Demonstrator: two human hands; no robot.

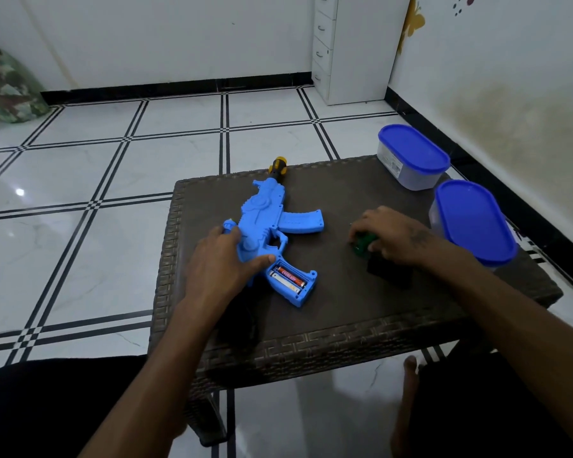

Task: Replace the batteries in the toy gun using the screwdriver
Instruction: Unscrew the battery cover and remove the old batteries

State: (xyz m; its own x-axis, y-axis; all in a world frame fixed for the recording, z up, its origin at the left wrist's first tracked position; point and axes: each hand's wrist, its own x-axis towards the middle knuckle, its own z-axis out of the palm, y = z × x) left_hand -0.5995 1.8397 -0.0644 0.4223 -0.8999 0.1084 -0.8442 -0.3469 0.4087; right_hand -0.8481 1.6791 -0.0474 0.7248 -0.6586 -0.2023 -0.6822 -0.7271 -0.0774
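Lying flat on the dark woven worktop (344,312), the blue toy gun (272,226) has its muzzle pointing away from the person and its handle toward them. The handle's battery bay is uncovered, and two batteries (287,278) sit side by side inside it, one red and one pale. The left hand (225,259) rests on the rear of the gun, its grip slack, fingers straight and spread over the plastic with the thumb reaching to just beside the open bay. The right hand (391,236) is off to the right, its grip curled down around a small green object (363,244) on the worktop; what that object is I cannot tell. Two clear tubs with blue lids (414,148) (473,216) stand at the worktop's far right edge.
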